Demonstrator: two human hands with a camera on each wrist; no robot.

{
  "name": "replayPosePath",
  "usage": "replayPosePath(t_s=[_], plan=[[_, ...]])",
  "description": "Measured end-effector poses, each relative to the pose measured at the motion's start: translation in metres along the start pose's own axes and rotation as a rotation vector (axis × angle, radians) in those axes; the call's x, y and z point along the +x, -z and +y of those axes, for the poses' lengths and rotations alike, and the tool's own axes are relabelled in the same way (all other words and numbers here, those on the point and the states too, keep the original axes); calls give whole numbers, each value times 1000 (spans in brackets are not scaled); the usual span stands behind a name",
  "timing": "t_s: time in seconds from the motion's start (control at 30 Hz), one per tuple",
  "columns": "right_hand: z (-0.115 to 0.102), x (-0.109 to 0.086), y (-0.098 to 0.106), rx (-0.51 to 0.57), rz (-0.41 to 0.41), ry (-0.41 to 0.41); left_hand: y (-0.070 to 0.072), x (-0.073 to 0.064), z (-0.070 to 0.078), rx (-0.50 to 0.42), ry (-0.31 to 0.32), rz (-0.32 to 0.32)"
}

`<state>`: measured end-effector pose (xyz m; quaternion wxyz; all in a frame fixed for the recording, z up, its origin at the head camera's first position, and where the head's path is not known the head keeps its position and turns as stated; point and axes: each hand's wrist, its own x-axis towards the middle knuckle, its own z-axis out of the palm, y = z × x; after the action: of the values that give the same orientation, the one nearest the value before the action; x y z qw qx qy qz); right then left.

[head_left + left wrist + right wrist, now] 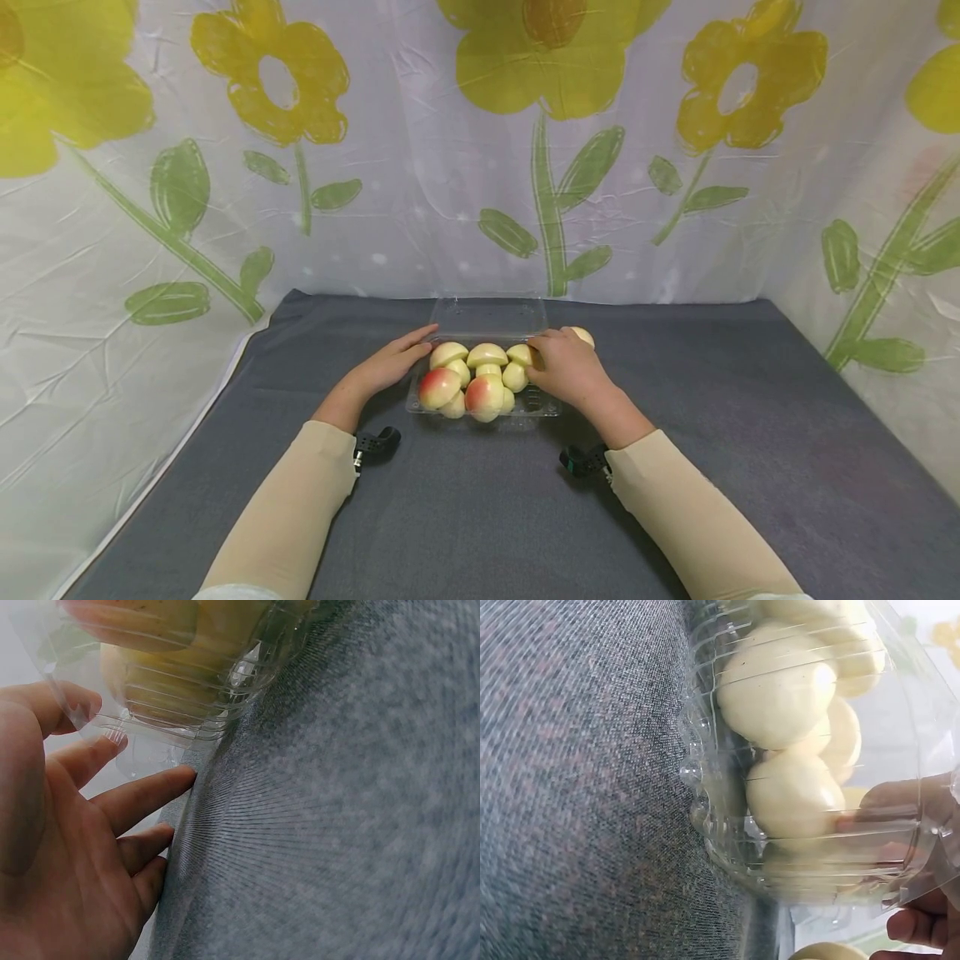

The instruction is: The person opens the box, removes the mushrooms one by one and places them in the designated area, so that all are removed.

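A clear plastic clamshell box (551, 410) holds several pale yellow mushrooms (487, 354), some with red-blushed caps. My right hand (573, 371) reaches over the box's right side; its thumb and finger pinch the mushroom (519, 356) at the back right. Through the clear wall in the right wrist view, the fingertips meet a pale mushroom (795, 791); part of the grip is blurred by the plastic. At the box's left rim my left hand (386, 364) rests with fingers extended. In the left wrist view, its thumb and forefinger touch the box edge.
The box's clear lid (491, 317) stands raised at the back. Another pale rounded piece (582, 336) lies outside the box, partly hidden behind the right hand. A dark grey cloth (480, 508) covers the table, and a flower-printed curtain (420, 167) hangs behind it.
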<state>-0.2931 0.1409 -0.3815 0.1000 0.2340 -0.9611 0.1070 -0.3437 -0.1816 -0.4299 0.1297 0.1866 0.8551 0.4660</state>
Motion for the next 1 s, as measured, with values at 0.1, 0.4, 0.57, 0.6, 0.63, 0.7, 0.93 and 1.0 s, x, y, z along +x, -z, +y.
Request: replayPosePath(t_s=[0.1,0.4,0.57,0.6,0.63,0.7,0.93,1.0], plan=[[0,0,-1,4,17,7,0,0,0,2,1,0],[3,-1,-3,-6,78,47,-1,-2,4,0,12,8],[4,-2,-1,-15,106,51,-1,-1,3,5,13,7],[4,-2,0,-14,111,50,-1,-1,3,7,12,7],[4,-2,1,-12,115,49,-1,-1,3,10,10,7],[4,-2,3,-9,119,50,-1,-1,3,9,10,6],[5,-2,9,8,108,29,-1,-2,4,2,13,5],[5,-2,12,10,113,29,-1,-1,4,6,12,5]])
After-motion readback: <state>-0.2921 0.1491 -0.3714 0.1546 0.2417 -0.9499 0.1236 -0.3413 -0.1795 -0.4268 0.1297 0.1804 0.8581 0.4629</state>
